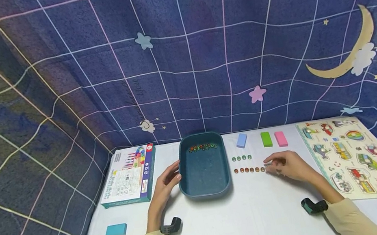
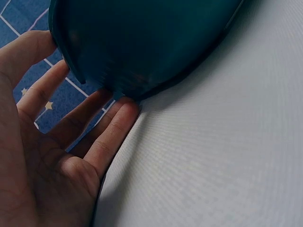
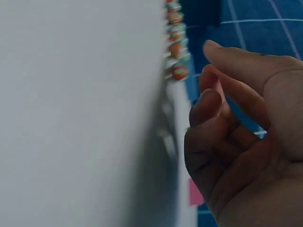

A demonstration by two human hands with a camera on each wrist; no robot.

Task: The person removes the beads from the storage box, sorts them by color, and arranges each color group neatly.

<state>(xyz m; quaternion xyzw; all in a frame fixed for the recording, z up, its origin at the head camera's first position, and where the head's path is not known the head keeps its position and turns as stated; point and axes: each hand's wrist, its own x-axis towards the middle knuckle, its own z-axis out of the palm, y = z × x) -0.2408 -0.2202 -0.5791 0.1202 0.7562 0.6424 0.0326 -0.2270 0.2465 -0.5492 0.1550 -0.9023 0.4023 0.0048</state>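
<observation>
Basin sits at the far edge of the tabletop, around mid-width; red bead row and shorter green bead row lie just right of it, more beads inside by its far wall. Left hand: fingers spread, fairly straight, touching the basin's left side. Right hand: fingers bent, thumb and index tips apart in the wrist view; can't tell if a bead is tucked in the palm.

Risks, my guess: right fingertips are just beside the end red bead, so a brush could knock that row crooked; beads look rounded, may roll. A rightward push from the left hand could slide the basin into both rows; a tilt could scatter the beads inside.

Looks: beads small, glossy, red-orange or green, both rows fairly straight; basin dark teal, deep, rounded corners, mostly bare floor
</observation>
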